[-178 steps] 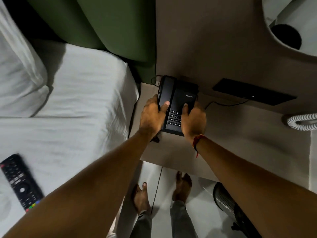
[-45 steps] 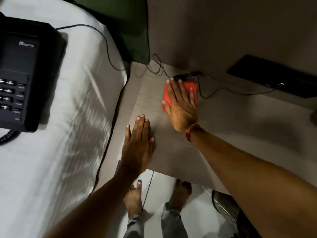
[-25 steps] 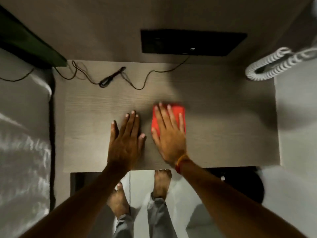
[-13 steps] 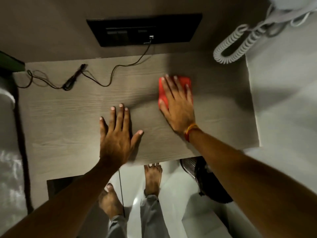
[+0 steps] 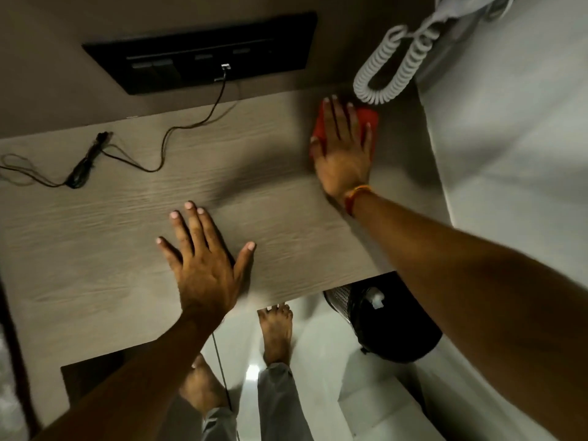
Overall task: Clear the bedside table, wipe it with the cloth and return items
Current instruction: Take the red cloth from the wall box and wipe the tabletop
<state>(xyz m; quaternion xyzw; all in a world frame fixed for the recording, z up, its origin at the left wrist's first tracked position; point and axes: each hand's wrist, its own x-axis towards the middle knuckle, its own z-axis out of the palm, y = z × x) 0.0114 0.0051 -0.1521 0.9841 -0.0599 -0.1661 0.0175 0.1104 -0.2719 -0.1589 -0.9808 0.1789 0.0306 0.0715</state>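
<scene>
We are leaning over the bedside table (image 5: 95,249), its wood-grain top bare except for a thin black cable (image 5: 178,132) that is trailing along the back edge from the dark switch panel (image 5: 197,55) on the wall. A white coiled cord (image 5: 388,74) is hanging just above the far right corner. Our left hand (image 5: 203,265) is lying flat near the front edge, fingers spread, gripping nothing, only bracing us. Our right hand (image 5: 343,154) is pressing palm-down on the red cloth (image 5: 370,120), fingers stretched out across it rather than curled around it, so we are pinning it, not clutching it. The cloth is sitting in the far right corner, touching the table. The unwiped stretch is probably lying to the left of that hand, so the right hand, already on the cloth, is the one placed to sweep that way, towards the cable.
</scene>
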